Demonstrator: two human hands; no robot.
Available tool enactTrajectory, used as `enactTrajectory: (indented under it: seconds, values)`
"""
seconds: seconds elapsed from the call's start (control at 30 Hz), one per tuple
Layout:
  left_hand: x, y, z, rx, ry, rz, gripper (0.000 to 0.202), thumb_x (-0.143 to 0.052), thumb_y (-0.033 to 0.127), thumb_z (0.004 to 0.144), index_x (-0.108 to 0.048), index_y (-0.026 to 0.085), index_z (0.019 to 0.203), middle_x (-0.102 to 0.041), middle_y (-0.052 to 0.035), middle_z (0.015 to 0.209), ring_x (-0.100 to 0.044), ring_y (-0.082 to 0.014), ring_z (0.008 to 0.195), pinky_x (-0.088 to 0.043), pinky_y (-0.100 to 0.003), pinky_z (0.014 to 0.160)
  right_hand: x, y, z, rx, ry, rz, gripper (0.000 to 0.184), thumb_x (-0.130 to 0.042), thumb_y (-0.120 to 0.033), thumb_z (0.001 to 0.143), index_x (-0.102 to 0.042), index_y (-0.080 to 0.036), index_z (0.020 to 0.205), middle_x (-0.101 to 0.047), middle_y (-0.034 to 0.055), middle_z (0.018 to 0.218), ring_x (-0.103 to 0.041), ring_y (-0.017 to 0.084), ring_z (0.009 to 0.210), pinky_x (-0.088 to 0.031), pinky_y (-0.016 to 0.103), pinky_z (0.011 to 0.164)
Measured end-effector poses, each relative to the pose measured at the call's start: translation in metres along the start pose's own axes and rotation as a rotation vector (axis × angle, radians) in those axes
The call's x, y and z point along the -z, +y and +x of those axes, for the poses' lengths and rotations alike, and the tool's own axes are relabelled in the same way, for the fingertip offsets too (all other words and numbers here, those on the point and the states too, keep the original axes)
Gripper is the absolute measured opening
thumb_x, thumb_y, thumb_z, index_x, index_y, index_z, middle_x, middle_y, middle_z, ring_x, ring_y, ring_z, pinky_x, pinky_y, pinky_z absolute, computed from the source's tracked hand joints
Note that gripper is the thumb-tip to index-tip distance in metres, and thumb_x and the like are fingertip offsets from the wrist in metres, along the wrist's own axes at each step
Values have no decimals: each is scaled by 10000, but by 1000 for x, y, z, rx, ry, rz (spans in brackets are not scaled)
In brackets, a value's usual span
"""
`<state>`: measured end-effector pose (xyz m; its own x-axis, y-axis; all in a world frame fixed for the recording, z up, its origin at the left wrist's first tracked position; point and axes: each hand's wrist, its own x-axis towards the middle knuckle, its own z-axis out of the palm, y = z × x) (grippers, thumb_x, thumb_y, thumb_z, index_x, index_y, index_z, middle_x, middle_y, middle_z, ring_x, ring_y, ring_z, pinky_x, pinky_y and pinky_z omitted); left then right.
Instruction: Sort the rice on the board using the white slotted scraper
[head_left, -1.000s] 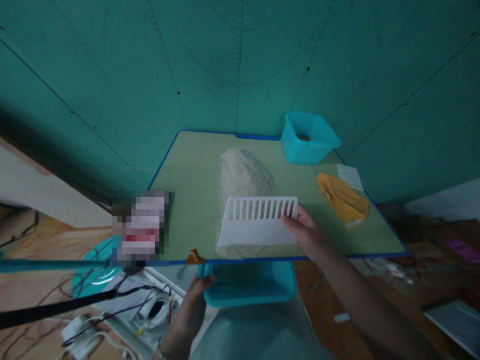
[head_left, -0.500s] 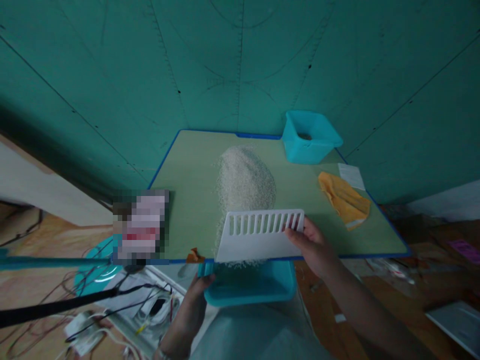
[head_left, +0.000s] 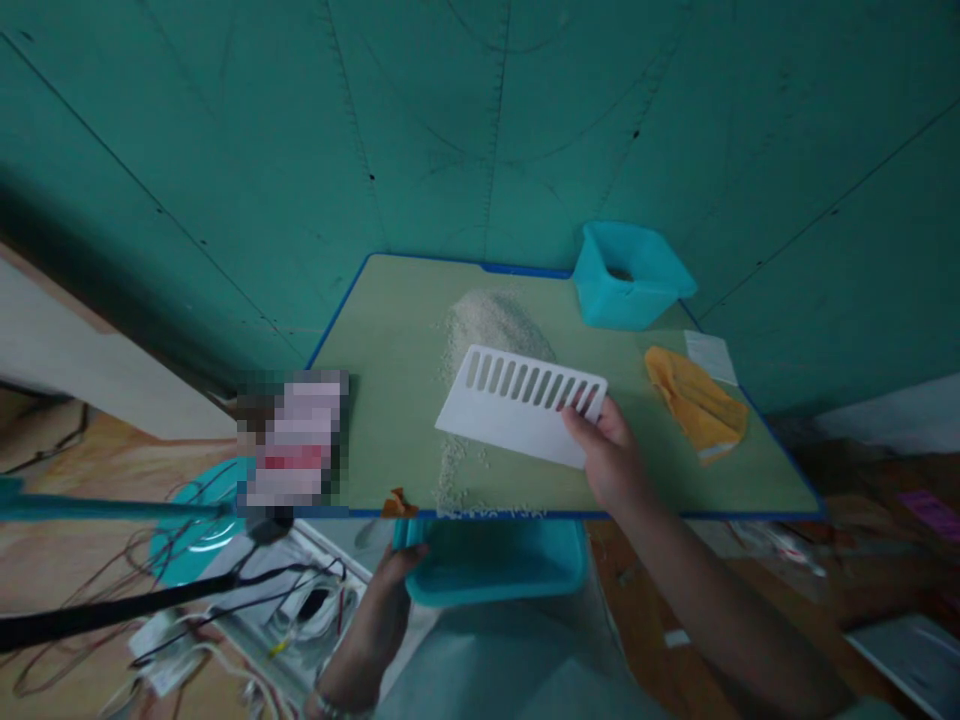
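Note:
My right hand [head_left: 611, 460] grips the right end of a white slotted plastic scraper [head_left: 519, 405], held tilted over the green board [head_left: 375, 400]. A heap of white grains [head_left: 491, 320] lies on the board behind the scraper, with a thin trail of grains [head_left: 454, 480] running to the front edge. My left hand [head_left: 390, 590] holds the left rim of a turquoise tub [head_left: 495, 565] below the board's front edge.
A second turquoise tub [head_left: 630, 275] stands at the board's back right. An orange cloth [head_left: 697, 400] and a white paper slip [head_left: 711, 355] lie on the right. A blurred-out object [head_left: 296, 450] sits at the front left corner. Cables and a black rod [head_left: 150, 610] lie lower left.
The scraper pulled grains to the front edge and over into the tub, then lifted and moved back toward the heap. The heap is smaller. My left hand kept holding the tub.

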<state>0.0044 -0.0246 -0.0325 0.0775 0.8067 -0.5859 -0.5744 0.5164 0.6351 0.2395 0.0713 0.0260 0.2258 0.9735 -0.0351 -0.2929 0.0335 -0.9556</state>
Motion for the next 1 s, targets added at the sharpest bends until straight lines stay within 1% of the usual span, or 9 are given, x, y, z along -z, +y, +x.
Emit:
enactTrajectory:
  seconds: [0.13,0.27,0.4,0.5,0.6,0.77,0.87,1.0]
  values:
    - [9,2,3,28,48,-4,246,-756,318,594,-780,263,833,-794,-16,818,-606,-341,1079,-450,-409,942,-5,4,4,-33,-45,-17,241,-742,-341,691,-626,-255,883,-696,-24,860,-628,154,766,-469,295,737]
    - [16,5,7,-2,59,-47,357,-759,319,580,-761,272,934,-794,-26,875,-609,-353,1080,-462,-442,939,-4,3,5,-41,-88,-56,245,-742,-343,687,-630,-249,884,-693,-16,863,-621,162,774,-463,301,744]
    - [16,10,11,15,86,-46,405,-790,333,534,-760,260,932,-796,-41,838,-629,-374,1046,-491,-473,907,-1,2,6,-56,-159,-107,234,-724,-339,712,-637,-254,912,-688,-16,839,-612,162,777,-450,297,750]
    - [14,13,11,9,74,-46,388,-788,332,546,-764,249,923,-796,-41,819,-636,-375,1034,-503,-462,897,1,1,5,-87,-223,-128,214,-709,-336,731,-642,-261,921,-689,-21,852,-608,157,775,-440,293,760]
    - [13,15,9,7,48,-45,372,-779,302,561,-763,246,929,-797,-33,828,-643,-373,1023,-509,-457,892,2,-1,4,-115,-254,-162,209,-696,-354,733,-642,-251,906,-688,-12,847,-608,164,764,-444,297,748]
    - [11,16,6,16,14,-68,433,-774,275,559,-746,253,990,-799,-21,824,-649,-374,1015,-504,-467,896,4,-3,0,-150,-292,-186,263,-716,-367,700,-654,-239,921,-701,3,874,-617,170,781,-449,310,768]
    - [11,16,6,10,12,-64,398,-764,277,583,-750,268,980,-799,-13,847,-631,-366,1052,-490,-456,915,7,-4,-3,-164,-302,-171,250,-722,-354,705,-664,-246,923,-706,-4,871,-616,160,775,-441,302,770]
    - [13,13,7,10,-3,-44,371,-762,291,592,-758,284,963,-797,-9,880,-612,-359,1085,-469,-443,938,9,-6,-8,-165,-271,-146,229,-733,-350,695,-669,-250,891,-703,-15,855,-613,153,771,-435,297,771]
